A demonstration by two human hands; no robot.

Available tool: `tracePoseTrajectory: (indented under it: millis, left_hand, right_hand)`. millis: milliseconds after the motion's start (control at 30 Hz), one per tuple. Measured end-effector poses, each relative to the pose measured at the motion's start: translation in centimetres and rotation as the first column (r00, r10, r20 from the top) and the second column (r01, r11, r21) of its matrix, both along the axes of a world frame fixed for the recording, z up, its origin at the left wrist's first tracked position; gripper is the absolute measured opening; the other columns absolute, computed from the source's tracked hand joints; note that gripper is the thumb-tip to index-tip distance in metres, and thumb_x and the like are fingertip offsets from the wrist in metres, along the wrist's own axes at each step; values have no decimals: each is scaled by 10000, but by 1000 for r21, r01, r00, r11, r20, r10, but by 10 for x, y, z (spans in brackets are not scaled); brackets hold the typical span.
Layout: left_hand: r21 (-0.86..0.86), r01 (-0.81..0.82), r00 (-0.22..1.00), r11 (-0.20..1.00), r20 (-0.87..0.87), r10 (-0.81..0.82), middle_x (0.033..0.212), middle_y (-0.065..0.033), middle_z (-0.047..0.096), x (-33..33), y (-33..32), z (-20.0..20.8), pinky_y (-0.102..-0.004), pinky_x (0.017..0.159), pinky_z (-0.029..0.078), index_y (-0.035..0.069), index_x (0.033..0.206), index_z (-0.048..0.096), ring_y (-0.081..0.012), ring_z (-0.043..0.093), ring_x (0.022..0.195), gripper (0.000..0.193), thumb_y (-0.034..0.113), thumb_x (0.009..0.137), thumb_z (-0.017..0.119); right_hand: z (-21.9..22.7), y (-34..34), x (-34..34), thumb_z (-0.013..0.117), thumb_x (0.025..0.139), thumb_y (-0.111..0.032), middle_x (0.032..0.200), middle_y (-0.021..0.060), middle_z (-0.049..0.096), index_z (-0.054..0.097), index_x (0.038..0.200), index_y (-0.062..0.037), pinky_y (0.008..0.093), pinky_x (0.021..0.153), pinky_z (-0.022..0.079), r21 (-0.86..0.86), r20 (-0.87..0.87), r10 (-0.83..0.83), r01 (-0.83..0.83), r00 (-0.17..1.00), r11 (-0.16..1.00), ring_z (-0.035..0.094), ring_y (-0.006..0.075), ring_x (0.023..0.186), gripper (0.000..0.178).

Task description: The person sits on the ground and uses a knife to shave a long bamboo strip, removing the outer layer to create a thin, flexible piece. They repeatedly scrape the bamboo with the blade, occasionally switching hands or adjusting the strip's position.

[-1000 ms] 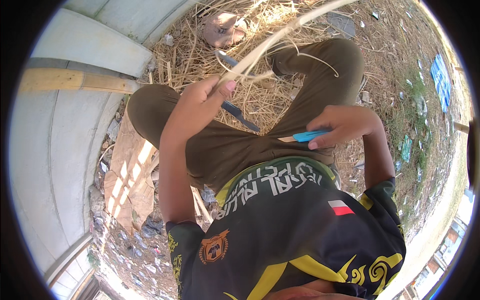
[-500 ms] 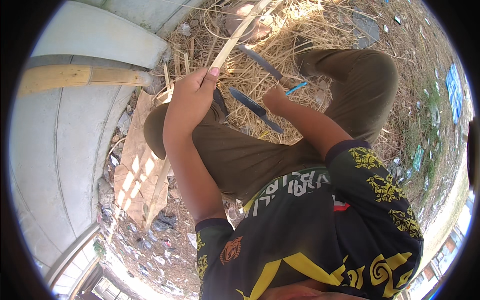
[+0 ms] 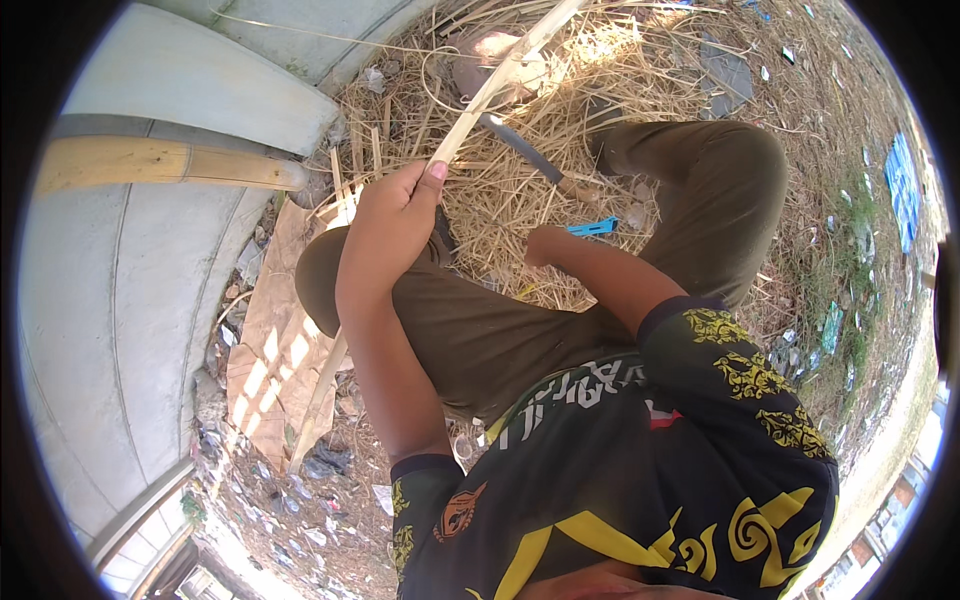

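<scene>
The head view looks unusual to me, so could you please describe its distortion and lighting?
In the head view, fisheye distortion bows the wall toward the left rim; sunlight patches whiten parts of the brown sheet, the lower-right edge is washed out, and the left hand and pale strip look reasonably sharp.

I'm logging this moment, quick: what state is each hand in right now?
Left hand: closed around a pale strip.
Right hand: looks curled; whether it holds anything cannot be told.

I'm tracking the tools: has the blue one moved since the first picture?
Yes, forward: the blue tool now lies on the straw, closer to the stone than before.
</scene>
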State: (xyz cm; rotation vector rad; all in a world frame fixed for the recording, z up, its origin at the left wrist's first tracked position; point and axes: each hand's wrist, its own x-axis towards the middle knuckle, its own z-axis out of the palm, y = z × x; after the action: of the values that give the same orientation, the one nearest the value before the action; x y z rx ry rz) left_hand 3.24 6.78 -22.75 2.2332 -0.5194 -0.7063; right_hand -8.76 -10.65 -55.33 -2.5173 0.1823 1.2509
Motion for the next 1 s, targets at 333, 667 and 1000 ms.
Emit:
tracePoseTrajectory:
  millis: [333,667,1000]
  left_hand:
    - [-148,51,996,988,76,-40,625,50,419,-6,7,0,-240,527,317,45,904,606,-49,377,567,359,367,1054,554]
    - [-255,447,865,857,-118,-487,670,31,475,-62,-45,27,-264,578,378,28,923,625,-63,430,617,341,335,1054,559]
    - [-146,607,765,781,-161,-624,650,27,476,-70,-50,10,-285,564,383,35,900,602,-68,422,613,319,312,1054,563]
  right_hand:
    - [319,-77,-65,642,877,-164,813,137,720,727,916,-29,437,641,569,-259,595,73,105,800,960,731,323,770,164]
    - [424,-141,-287,674,989,-256,623,-63,483,585,798,-57,243,479,296,702,493,-867,555,74,446,430,13,547,290]
    - [286,-44,-251,593,1044,-330,578,65,511,542,803,-16,331,492,379,728,495,-869,550,-9,409,506,156,504,399]
